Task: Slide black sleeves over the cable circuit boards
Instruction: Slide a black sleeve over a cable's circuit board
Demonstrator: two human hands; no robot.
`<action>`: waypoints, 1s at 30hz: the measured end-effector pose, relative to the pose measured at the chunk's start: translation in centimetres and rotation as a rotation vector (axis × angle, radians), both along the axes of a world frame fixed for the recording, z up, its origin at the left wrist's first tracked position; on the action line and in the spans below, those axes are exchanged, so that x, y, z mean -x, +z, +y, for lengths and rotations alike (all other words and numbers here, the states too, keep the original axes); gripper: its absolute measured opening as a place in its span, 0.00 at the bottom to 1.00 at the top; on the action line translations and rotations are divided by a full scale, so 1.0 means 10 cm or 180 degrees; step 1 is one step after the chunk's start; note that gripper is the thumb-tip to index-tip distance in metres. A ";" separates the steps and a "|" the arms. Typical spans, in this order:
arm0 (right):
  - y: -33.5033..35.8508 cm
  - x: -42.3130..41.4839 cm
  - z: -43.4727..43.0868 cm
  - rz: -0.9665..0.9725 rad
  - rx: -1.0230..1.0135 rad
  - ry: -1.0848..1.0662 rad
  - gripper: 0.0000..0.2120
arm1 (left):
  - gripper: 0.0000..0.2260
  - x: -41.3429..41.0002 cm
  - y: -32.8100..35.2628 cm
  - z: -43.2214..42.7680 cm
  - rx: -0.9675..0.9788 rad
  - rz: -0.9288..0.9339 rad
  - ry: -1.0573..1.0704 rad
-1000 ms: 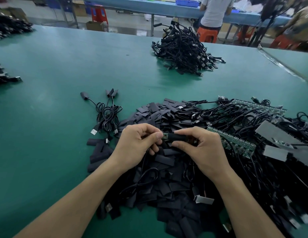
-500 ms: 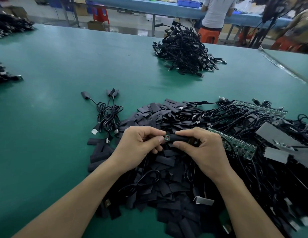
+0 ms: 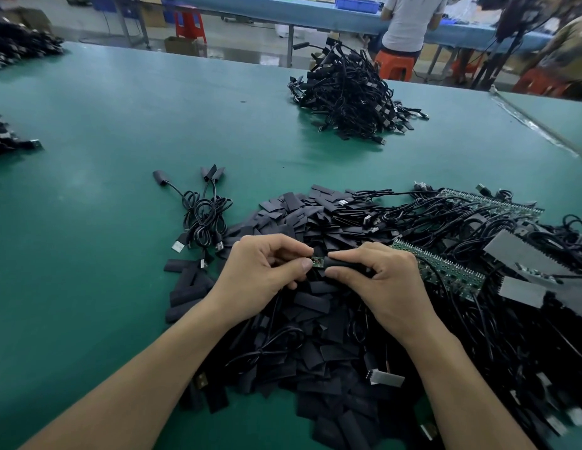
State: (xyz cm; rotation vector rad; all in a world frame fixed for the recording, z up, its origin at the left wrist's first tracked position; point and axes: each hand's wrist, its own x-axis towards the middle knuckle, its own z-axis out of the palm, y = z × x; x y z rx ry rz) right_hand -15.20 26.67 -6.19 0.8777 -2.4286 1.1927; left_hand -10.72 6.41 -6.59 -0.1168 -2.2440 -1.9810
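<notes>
Green matting covers the table (image 3: pixel 104 222), where loose black sleeves (image 3: pixel 315 339) lie heaped under both forearms. Above that heap the left hand (image 3: pixel 260 274) pinches a small green board (image 3: pixel 318 262) between thumb and forefinger, its other fingers curled. The right hand (image 3: pixel 380 280) grips one sleeve (image 3: pixel 345 264) between thumb and forefinger, its open end touching the board's right end, so most of the board still shows. Coiled cables (image 3: pixel 205 216) lie left of the hands, a green panel (image 3: pixel 445 271) of boards just right, and a tangled heap (image 3: pixel 348 95) far back.
</notes>
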 end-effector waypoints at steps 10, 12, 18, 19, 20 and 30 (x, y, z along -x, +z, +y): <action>-0.01 0.01 0.02 0.0133 -0.0460 0.0099 0.11 | 0.08 0.00 0.00 -0.03 -0.0088 -0.0059 -0.0124; -0.01 0.01 0.02 0.0149 -0.0489 0.0179 0.10 | 0.09 0.00 0.01 -0.03 -0.0114 -0.0069 -0.0137; -0.02 0.01 0.01 0.0196 -0.0465 0.0236 0.10 | 0.09 0.00 0.02 -0.02 -0.0230 -0.0148 -0.0085; -0.02 0.01 0.01 0.0180 -0.0453 0.0221 0.11 | 0.09 0.00 0.03 -0.01 -0.0224 -0.0154 -0.0081; -0.02 0.00 0.01 0.0151 -0.0427 0.0207 0.12 | 0.08 -0.01 0.03 -0.01 -0.0213 -0.0159 -0.0082; -0.01 -0.01 -0.03 0.0089 -0.0517 0.0369 0.11 | 0.11 -0.02 0.05 -0.02 0.0009 -0.0131 -0.0344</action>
